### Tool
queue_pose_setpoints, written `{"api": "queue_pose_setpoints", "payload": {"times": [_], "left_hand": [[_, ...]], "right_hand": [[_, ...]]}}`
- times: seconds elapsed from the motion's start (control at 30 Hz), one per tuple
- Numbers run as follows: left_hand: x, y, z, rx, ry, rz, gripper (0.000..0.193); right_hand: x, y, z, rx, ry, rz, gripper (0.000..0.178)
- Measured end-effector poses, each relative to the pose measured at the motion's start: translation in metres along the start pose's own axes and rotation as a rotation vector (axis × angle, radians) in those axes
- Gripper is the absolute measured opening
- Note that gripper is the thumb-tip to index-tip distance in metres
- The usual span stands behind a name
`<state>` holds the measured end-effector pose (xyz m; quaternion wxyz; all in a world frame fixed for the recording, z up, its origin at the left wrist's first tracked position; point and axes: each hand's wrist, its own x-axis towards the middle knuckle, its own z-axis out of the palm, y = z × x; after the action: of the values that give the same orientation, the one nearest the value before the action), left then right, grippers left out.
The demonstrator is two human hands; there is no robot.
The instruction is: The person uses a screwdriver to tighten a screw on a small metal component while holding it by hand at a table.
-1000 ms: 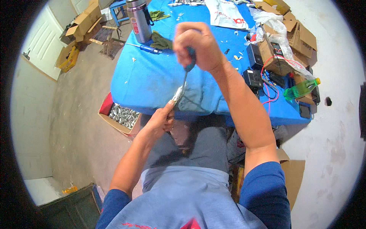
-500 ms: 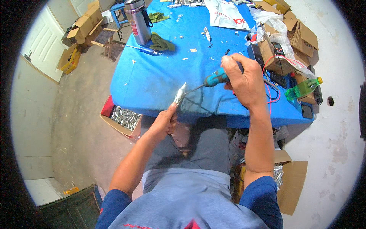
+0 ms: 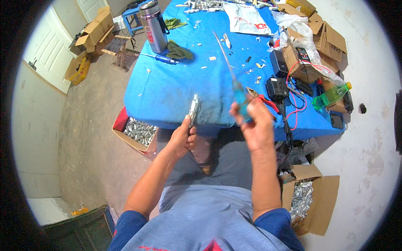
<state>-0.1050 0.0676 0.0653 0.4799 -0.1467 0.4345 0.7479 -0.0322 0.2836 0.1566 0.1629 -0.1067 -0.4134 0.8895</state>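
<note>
My left hand (image 3: pixel 181 138) is closed around the lower end of a slim white device (image 3: pixel 193 108), held upright above the near edge of the blue-covered table (image 3: pixel 159 90). Its front looks opened up, with whitish and metallic parts showing; the kind of device is unclear. To the right, my right hand (image 3: pixel 256 121) grips the teal handle of a screwdriver (image 3: pixel 239 95), smeared by motion. The long shaft points up and away to the left, clear of the device. Red-handled pliers (image 3: pixel 268 103) lie just beyond my right hand.
A steel thermos (image 3: pixel 154 33), green gloves (image 3: pixel 179 51) and a blue-handled screwdriver (image 3: pixel 163 59) lie at the left. At the right are a black adapter (image 3: pixel 277 88), wires and a green bottle (image 3: pixel 333 96). Boxes of small metal cylinders (image 3: pixel 140 131) and silvery parts (image 3: pixel 302 198) stand below.
The screwdriver tip has left the white device and swung upward. My right hand has moved down and left, uncovering the pliers and adapter. My left hand has lowered slightly with the device.
</note>
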Motion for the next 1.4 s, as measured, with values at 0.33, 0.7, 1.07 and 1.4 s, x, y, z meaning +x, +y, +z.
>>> {"api": "queue_pose_setpoints", "payload": {"times": [0.33, 0.7, 1.07, 1.4], "left_hand": [[-0.015, -0.007, 0.01, 0.085, -0.004, -0.002, 0.059], [-0.02, -0.015, 0.015, 0.251, 0.024, 0.091, 0.064], [-0.033, 0.037, -0.007, 0.618, 0.189, 0.403, 0.051], [0.005, 0.077, 0.002, 1.06, 0.337, 0.636, 0.044]], "right_hand": [[-0.029, 0.115, -0.007, -0.571, 0.142, 0.145, 0.027], [-0.02, 0.101, 0.032, -0.563, 0.052, 0.207, 0.03], [0.054, 0.022, 0.008, -0.858, -0.437, 0.207, 0.035], [0.117, 0.016, -0.004, -1.069, -0.752, 0.288, 0.045]]}}
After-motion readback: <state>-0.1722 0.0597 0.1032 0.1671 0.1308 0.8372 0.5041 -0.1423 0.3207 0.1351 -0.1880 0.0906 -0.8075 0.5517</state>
